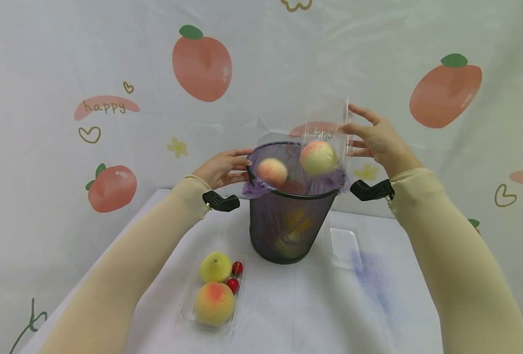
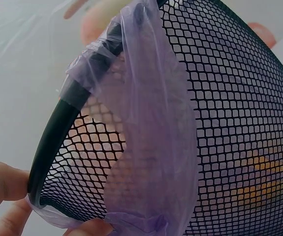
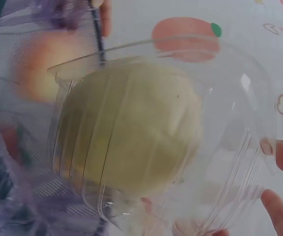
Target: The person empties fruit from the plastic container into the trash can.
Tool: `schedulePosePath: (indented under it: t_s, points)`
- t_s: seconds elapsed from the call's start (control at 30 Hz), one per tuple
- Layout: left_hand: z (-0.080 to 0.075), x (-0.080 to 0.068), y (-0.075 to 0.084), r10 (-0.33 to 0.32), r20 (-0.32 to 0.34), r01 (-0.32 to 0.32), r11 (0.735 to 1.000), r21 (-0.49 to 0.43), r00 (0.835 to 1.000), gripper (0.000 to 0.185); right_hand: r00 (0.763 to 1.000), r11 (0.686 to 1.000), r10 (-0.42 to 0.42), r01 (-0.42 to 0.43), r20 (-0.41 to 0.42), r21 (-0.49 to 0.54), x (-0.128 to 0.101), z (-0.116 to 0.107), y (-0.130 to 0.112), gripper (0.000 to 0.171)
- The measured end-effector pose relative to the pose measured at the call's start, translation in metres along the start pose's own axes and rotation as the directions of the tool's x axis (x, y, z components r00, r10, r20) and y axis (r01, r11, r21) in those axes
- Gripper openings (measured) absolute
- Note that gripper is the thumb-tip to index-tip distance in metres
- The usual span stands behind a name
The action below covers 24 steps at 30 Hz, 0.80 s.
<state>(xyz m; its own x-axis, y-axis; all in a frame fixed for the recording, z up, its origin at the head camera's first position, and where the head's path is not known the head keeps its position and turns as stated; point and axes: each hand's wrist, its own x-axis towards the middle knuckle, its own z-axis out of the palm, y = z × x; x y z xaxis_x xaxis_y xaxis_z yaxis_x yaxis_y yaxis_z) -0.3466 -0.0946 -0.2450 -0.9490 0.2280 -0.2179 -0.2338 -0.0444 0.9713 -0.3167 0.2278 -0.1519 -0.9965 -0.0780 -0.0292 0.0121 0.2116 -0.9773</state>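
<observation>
A black mesh bin (image 1: 288,221) with a purple liner (image 1: 254,189) stands mid-table. My left hand (image 1: 236,167) grips its rim at the left; in the left wrist view the fingers (image 2: 3,184) pinch the rim and liner (image 2: 151,147). My right hand (image 1: 354,132) holds a clear plastic tray (image 1: 327,128) tipped over the bin's mouth. One peach (image 1: 318,157) lies low in the tray, seen close as the peach (image 3: 131,128) behind the clear plastic (image 3: 239,98). A second peach (image 1: 272,171) is at the bin's opening, clear of the tray.
Near the table's front left lies a clear tray (image 1: 186,309) with a pear (image 1: 215,267), a peach (image 1: 214,302) and two cherries (image 1: 234,276). An empty clear tray (image 1: 343,246) lies right of the bin. Yellowish items show through the mesh. A fruit-print curtain hangs behind.
</observation>
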Motion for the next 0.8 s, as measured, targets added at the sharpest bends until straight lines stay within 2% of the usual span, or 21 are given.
schedulePosePath:
  t_s: [0.43,0.8]
  points:
    - [0.0010,-0.0011,0.0012,0.000,0.026,0.000,1.000,-0.005,1.000,0.050,0.999,0.999,-0.044,0.044,-0.004,-0.032,-0.0032,-0.0043,-0.0005,0.076]
    - [0.0017,-0.0025,0.0025,-0.003,0.004,0.003,1.000,0.006,1.000,0.050,0.997,0.994,-0.069,0.066,-0.022,-0.092,-0.0032,-0.0008,-0.0019,0.077]
